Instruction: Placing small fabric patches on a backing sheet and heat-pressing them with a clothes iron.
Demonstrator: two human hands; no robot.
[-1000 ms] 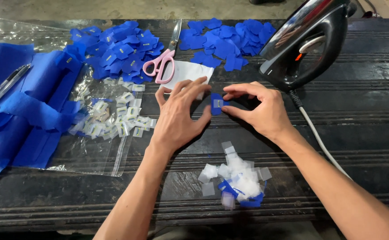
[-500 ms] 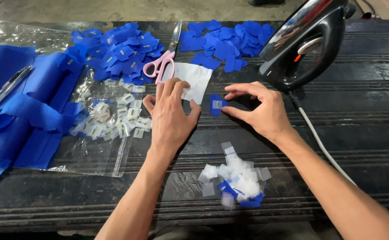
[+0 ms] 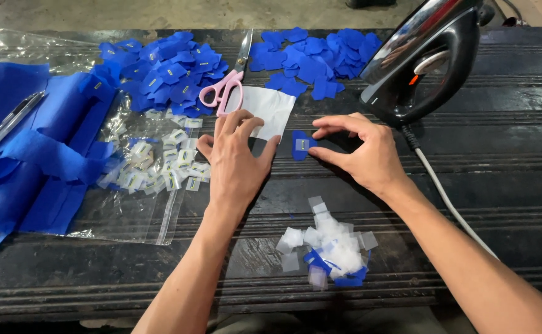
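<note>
A small blue fabric piece [image 3: 302, 145] with a pale tag on it lies flat on the dark table [image 3: 506, 161]. My right hand [image 3: 360, 154] rests just right of it, thumb and forefinger spread around its right side, touching or nearly touching it. My left hand [image 3: 237, 162] lies flat with fingers apart, its fingertips on the lower edge of a white sheet [image 3: 268, 110]. It holds nothing.
A black iron [image 3: 429, 59] stands at the back right, its white cord [image 3: 444, 192] running behind my right arm. Pink-handled scissors [image 3: 224, 86], two heaps of blue pieces [image 3: 165, 68] [image 3: 311, 55], blue cloth [image 3: 29, 161], a plastic bag with pale tags [image 3: 153, 167] and white scraps [image 3: 326, 244] surround my hands.
My left hand has drawn left, away from the small blue piece, onto the white sheet. My right hand stays beside the piece.
</note>
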